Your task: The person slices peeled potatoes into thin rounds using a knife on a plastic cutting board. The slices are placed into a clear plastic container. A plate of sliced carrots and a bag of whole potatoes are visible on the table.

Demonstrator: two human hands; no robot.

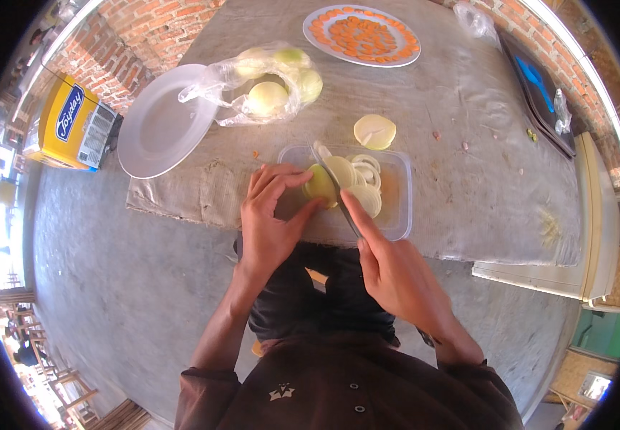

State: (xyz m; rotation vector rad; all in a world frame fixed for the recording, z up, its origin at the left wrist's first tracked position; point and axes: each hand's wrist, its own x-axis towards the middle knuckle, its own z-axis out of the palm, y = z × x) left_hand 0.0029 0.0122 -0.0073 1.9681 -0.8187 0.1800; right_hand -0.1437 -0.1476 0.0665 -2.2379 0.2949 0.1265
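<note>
My left hand steadies a pale green onion piece between thumb and fingers. In my right hand is a kitchen knife, the index finger stretched along its back. The blade stands against the cut side of the onion piece. Onion slices and rings lie right of the blade, some overlapping. All this rests on a clear plastic container or lid at the table's near edge. Just beyond it sits an onion half. The knife's handle is mostly hidden in my right hand.
Several whole onions sit in an open clear plastic bag, beside a white oval plate. A plate of carrot slices stands at the back. At right, a dark tray holds a blue plastic utensil. A yellow carton is at left.
</note>
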